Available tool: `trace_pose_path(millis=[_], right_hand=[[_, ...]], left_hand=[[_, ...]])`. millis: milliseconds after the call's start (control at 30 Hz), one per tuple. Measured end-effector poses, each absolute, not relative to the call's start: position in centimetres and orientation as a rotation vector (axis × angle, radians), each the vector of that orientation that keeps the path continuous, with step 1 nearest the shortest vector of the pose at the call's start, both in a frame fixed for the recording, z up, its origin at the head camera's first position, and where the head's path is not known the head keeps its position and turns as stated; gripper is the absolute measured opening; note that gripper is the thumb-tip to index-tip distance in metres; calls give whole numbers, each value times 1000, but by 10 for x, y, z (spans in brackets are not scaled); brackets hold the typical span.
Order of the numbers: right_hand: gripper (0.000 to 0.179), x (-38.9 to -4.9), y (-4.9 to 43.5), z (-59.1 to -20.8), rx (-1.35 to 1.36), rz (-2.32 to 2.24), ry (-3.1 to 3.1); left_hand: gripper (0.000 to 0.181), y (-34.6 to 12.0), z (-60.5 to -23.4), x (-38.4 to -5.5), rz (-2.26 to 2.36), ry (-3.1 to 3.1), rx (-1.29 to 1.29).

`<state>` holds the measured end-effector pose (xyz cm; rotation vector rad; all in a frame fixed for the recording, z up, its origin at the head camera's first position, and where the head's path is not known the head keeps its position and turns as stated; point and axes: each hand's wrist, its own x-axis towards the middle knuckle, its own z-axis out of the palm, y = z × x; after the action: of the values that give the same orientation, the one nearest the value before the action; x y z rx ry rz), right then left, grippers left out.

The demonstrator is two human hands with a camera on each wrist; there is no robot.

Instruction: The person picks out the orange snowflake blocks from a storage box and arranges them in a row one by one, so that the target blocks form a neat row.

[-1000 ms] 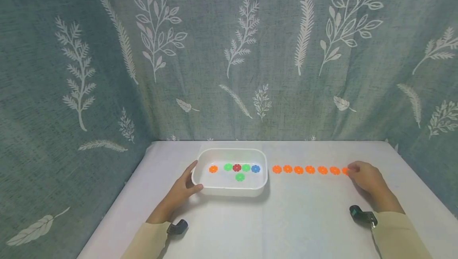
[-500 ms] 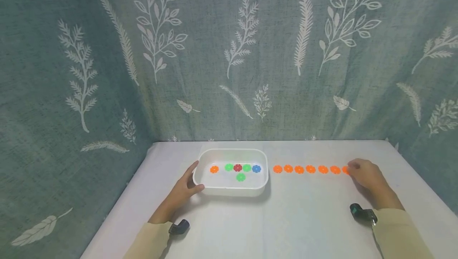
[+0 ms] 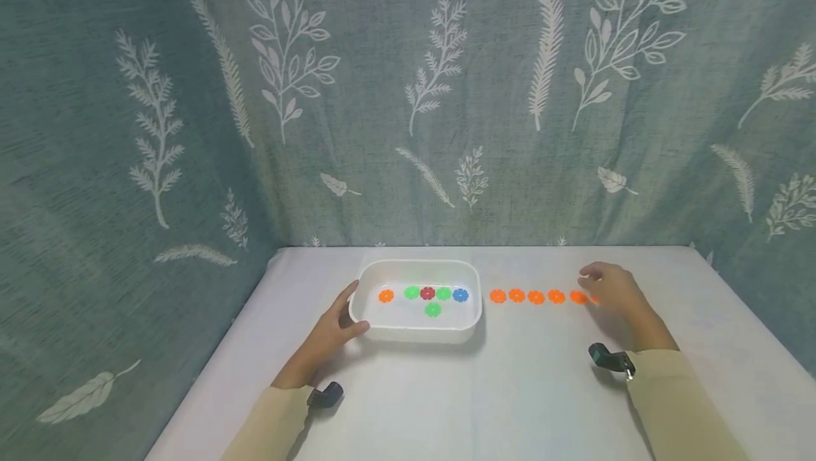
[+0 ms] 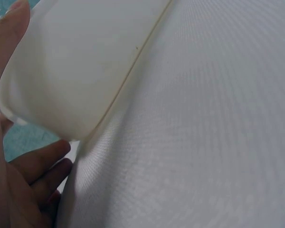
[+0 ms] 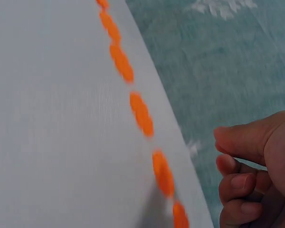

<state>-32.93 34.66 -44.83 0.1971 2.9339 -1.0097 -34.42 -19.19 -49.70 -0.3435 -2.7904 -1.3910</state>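
My left hand (image 3: 326, 337) holds the left end of a white plastic tray (image 3: 416, 336), thumb at the front rim and fingers round the far side. In the left wrist view the tray's wall (image 4: 85, 61) stands close beside the thumb and fingers. Inside lie notched flower-shaped discs: an orange disc (image 3: 386, 296), green discs (image 3: 433, 309), a dark red disc (image 3: 427, 293) and a blue disc (image 3: 460, 295). My right hand (image 3: 617, 294) hovers over the right end of a row of orange discs (image 3: 536, 297), hiding part of it. Its fingers (image 5: 237, 183) are loosely curled, with nothing between thumb and index.
A white cloth (image 3: 535, 383) covers the table. Patterned green-blue curtains (image 3: 382, 93) close off the back and both sides. A small dark camera is worn on each wrist, over the sleeves.
My right hand has let go of the rightmost orange disc, lifted, and moved left above the row. The left hand stays at the tray; the head view has shifted slightly.
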Motion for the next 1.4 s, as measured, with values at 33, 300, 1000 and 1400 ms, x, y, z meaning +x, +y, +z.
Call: trace_pose_path(millis=[33, 300, 1000, 1400], right_hand=[[39, -331, 342, -447, 160, -1013, 2947], [38, -343, 298, -431, 25, -1050, 2995], [33, -362, 191, -410, -162, -1214, 2959], [29, -370, 155, -414, -231, -1253, 2924]], left_hand=[[101, -192, -497, -345, -1401, -2788, -348], [100, -192, -495, -343, -1433, -2774, -363], [101, -191, -495, -344, -1409, -2793, -331], [103, -190, -493, -342, -1406, -2800, -296]])
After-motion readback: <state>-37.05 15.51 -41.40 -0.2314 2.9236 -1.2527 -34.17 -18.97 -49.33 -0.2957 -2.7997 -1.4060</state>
